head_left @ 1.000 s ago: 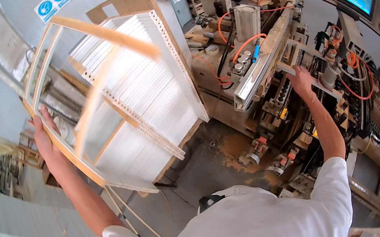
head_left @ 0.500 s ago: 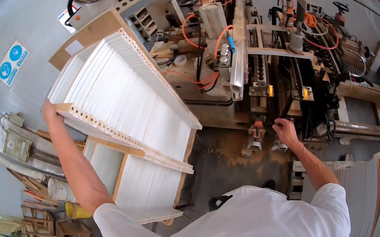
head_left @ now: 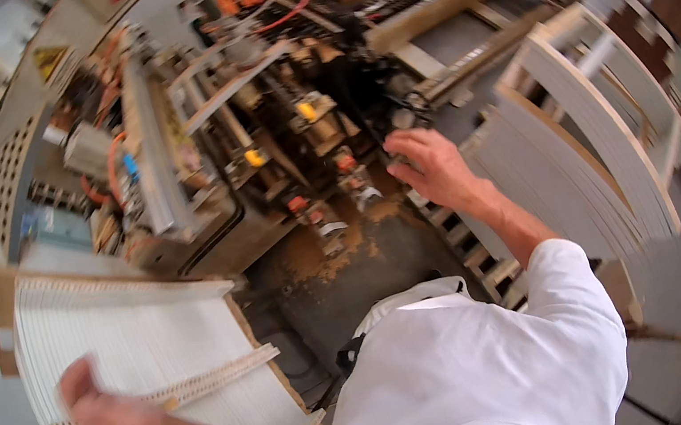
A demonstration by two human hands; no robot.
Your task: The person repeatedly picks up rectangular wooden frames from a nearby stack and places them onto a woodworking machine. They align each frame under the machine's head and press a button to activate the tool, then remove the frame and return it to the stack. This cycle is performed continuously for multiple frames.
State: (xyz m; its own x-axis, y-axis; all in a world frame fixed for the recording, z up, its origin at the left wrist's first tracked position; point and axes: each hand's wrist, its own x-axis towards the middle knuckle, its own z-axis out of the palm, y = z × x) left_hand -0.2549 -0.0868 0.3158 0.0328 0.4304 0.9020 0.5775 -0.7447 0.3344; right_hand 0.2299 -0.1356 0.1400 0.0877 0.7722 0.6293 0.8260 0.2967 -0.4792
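My left hand (head_left: 110, 409), smeared by motion, hovers over a stack of white panels (head_left: 125, 325) at the left; its fingers look extended and nothing shows in them. A panel with a row of holes along its edge (head_left: 223, 372) lies across that stack, just beside this hand. My right hand (head_left: 434, 168) is raised in front of the machine (head_left: 244, 120), close to a second stack of pale panels (head_left: 541, 170) on the right. Its fingers are loosely bent, with the thumb apart, and I see nothing held.
Long rails with yellow parts (head_left: 255, 156) and red-topped clamps (head_left: 319, 220) jut from the machine toward me. Sawdust lies on the dark floor (head_left: 316, 284) between the stacks. A slatted wooden pallet (head_left: 479, 257) sits under the right stack, which carries pale frames (head_left: 582, 95).
My view has swung to the right. My left hand has come off the holed panel, which now lies lower on the stack. My right hand has moved toward the right stack.
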